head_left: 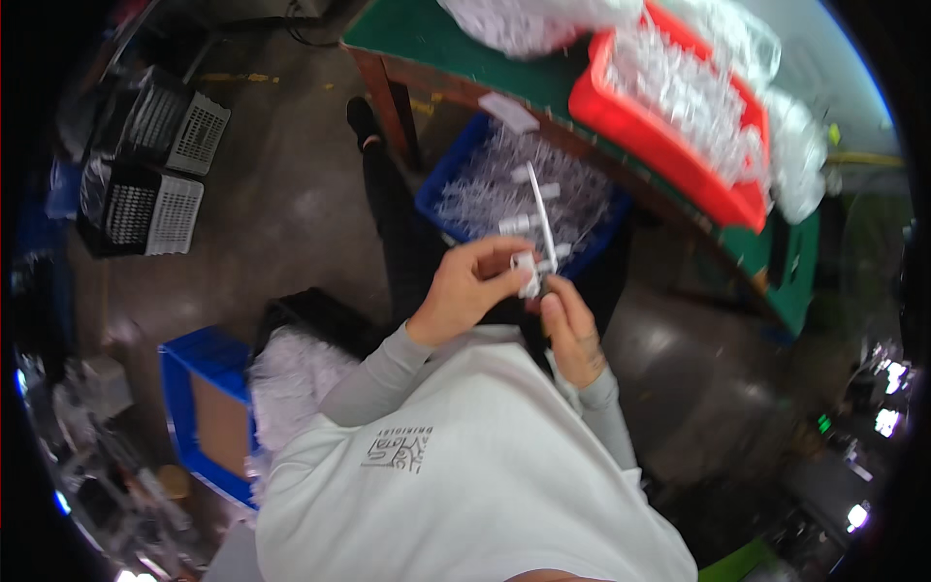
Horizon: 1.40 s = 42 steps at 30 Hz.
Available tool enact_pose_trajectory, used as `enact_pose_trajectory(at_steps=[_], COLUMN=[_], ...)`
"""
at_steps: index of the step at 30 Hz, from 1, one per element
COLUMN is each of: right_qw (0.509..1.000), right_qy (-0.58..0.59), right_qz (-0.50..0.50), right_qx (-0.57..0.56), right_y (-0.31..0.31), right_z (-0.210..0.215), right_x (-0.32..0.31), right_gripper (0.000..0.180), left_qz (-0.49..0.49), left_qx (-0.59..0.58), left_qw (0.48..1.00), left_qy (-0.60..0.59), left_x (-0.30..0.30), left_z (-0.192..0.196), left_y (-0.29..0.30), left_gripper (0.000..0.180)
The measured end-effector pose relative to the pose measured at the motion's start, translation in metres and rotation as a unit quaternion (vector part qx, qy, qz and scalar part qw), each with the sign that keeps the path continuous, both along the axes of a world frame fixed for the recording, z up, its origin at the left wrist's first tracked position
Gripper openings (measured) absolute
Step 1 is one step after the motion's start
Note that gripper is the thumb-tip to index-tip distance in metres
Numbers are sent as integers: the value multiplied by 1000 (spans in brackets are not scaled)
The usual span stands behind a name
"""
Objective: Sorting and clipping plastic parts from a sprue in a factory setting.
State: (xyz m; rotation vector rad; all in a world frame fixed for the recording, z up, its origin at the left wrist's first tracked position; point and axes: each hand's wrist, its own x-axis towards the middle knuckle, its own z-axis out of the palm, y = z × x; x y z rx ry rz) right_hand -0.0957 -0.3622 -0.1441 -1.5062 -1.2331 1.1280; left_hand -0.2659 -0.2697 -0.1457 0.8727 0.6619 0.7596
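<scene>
- Left hand (pixel 467 291) pinching small white plastic part (pixel 527 273) above lap, close for sight
- Right hand (pixel 572 330) pinching thin white rod (pixel 542 221) upright against it
- Blue bin (pixel 456 165) of similar parts just ahead, within reach

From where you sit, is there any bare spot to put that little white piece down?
The green table has a bare strip between the white bag and its near-left edge. The grey floor lies open between the black-and-white crates and the blue bin. The red tray and blue bin are packed full.
</scene>
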Motion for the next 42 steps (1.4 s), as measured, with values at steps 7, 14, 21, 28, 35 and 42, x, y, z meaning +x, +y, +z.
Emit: enact_pose_trajectory(at_steps=[7, 14, 21, 28, 35, 42], right_qw=[999, 999, 998, 995, 995, 997], right_qy=[5, -47, -53, -103, 39, -54], right_qz=[-35, -27, -30, -4, -2, 12], right_qx=[-12, -3, -14, 0, -88, -49], right_y=[-25, -37, -39, -37, -39, -40], right_z=[7, 15, 12, 14, 20, 17], right_x=[1, 1, 2, 9, 8, 11], right_gripper=[31, 29, 30, 30, 30, 29], left_qz=[-3, -29, -41, -58, -80, -78], left_qx=[11, 36, 47, 25, -19, -14], left_qw=[996, 994, 992, 988, 991, 991], left_qy=[94, 96, 106, 141, 105, 109], left_x=[13, 9, 12, 13, 9, 11], left_z=[13, 16, 16, 20, 10, 10], left_y=[-10, -22, -22, -20, -17, -17], left_gripper=[32, 30, 30, 30, 30, 29])
